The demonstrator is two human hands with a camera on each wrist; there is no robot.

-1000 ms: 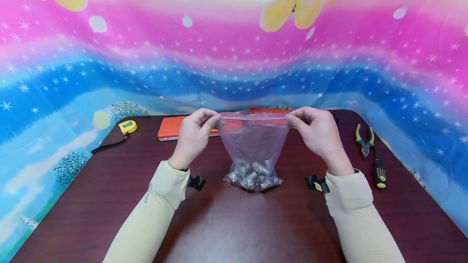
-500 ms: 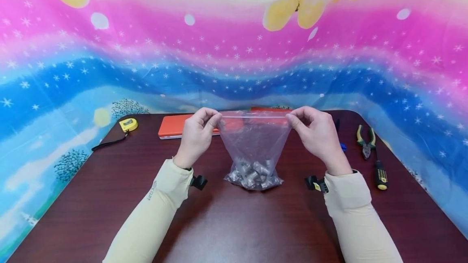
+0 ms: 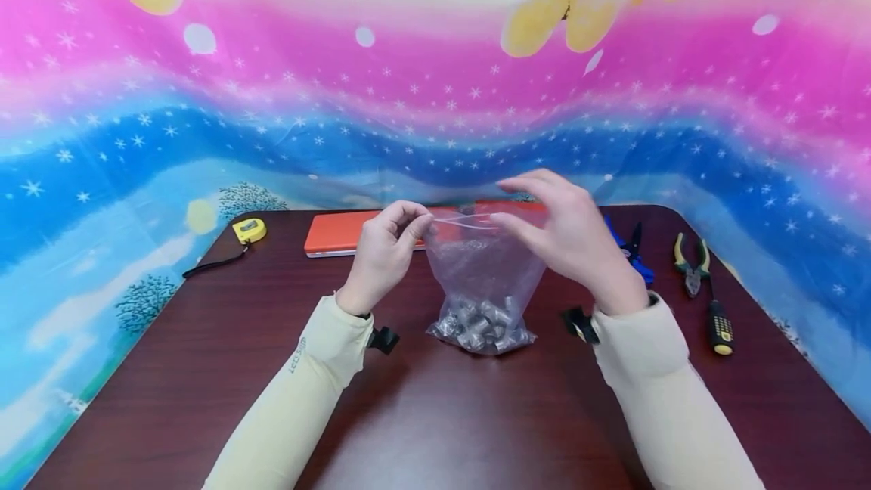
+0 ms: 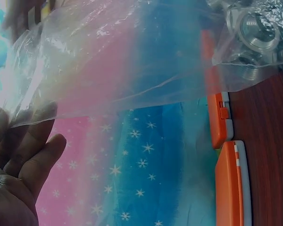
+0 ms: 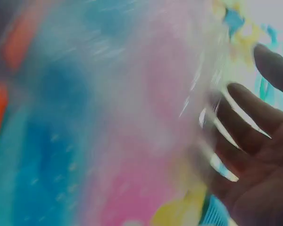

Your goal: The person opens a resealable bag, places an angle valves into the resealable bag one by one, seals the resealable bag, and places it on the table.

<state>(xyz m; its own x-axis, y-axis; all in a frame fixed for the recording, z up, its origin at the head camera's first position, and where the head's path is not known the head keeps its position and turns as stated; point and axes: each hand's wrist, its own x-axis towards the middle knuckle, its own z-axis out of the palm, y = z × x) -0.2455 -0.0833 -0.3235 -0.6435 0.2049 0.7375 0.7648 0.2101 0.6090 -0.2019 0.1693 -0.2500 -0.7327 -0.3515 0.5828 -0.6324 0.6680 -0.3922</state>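
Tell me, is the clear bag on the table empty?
No, the clear bag holds a heap of small metal parts at its bottom, resting on the table.

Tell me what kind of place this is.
Probably a makeshift home workbench: a dark wood table backed by a bright cartoon sheet, with pliers, a screwdriver, a tape measure and a bag of metal fittings.
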